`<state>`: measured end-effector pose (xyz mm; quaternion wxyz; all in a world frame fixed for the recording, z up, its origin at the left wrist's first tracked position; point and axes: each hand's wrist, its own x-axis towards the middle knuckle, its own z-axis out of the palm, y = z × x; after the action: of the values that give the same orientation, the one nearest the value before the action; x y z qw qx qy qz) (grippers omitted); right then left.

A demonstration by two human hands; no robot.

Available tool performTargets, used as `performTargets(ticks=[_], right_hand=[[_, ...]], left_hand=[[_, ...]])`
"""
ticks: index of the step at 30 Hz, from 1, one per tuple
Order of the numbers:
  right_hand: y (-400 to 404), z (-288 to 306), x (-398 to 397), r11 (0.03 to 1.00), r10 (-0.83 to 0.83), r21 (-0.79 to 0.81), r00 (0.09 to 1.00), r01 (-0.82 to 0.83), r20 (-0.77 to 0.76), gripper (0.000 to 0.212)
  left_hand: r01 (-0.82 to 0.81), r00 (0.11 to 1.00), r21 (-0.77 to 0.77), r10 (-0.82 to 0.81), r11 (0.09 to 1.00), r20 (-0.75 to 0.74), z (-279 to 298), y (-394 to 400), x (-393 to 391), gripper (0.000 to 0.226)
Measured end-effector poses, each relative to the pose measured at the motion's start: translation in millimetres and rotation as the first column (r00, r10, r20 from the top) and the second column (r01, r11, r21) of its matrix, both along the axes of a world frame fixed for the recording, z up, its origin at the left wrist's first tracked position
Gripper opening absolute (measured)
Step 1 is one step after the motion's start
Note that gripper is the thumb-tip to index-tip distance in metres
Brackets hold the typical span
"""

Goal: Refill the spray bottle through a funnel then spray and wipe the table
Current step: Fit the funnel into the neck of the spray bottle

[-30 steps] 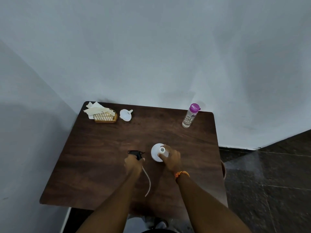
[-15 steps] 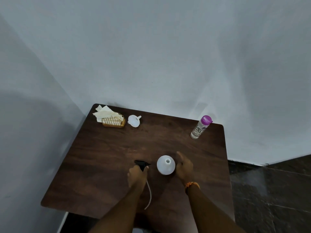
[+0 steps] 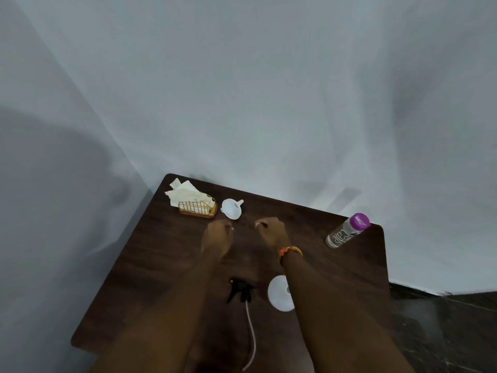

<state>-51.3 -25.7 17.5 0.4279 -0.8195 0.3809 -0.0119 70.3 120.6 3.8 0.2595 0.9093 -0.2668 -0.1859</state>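
Both hands (image 3: 243, 235) now reached toward funnel (image 3: 231, 208), forearm hiding bottle (image 3: 278, 293) opening

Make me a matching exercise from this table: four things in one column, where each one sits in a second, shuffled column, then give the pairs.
Things
1. funnel
2. water bottle
3. spray head
4. napkin holder

Places
A. far right corner of the table, purple cap on
B. far left corner, napkins in it
C. lying on the near part of the table, tube trailing toward the person
D. far edge, just right of the napkin holder, just beyond the left hand

Pairs: 1-D, 2-A, 3-C, 4-B
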Motion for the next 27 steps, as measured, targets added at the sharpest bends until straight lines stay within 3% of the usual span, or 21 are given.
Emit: performTargets(ticks=[5, 11, 14, 19, 22, 27], right_hand=[[10, -18, 58, 0.99, 0.144, 0.024, 0.985, -0.142, -0.099, 0.032], [8, -55, 91, 0.993, 0.116, 0.053, 0.983, -0.11, -0.14, 0.047], [9, -60, 90, 0.995, 0.095, 0.016, 0.992, -0.094, -0.081, 0.046], [6, -60, 86, 0.998, -0.069, 0.002, 0.998, 0.069, -0.006, 0.038], [0, -53, 74, 0.988, -0.149, -0.035, 0.988, 0.151, 0.034, 0.031], [-20, -26, 59, 0.958, -0.276, -0.023, 0.945, 0.284, 0.177, 0.025]], left_hand=[[0.112, 0.993, -0.046, -0.11, 0.993, 0.047, -17, -32, 54, 0.032], [0.403, 0.906, 0.112, -0.413, 0.908, 0.089, -37, -54, 85, 0.038], [0.343, 0.938, 0.07, -0.346, 0.937, 0.038, -38, -60, 91, 0.048], [0.329, 0.938, -0.058, -0.318, 0.943, 0.141, -45, -56, 87, 0.036], [0.249, 0.965, -0.085, -0.241, 0.965, 0.101, -36, -61, 78, 0.042], [0.173, 0.985, -0.197, -0.174, 0.965, 0.009, -16, -74, 56, 0.027]])
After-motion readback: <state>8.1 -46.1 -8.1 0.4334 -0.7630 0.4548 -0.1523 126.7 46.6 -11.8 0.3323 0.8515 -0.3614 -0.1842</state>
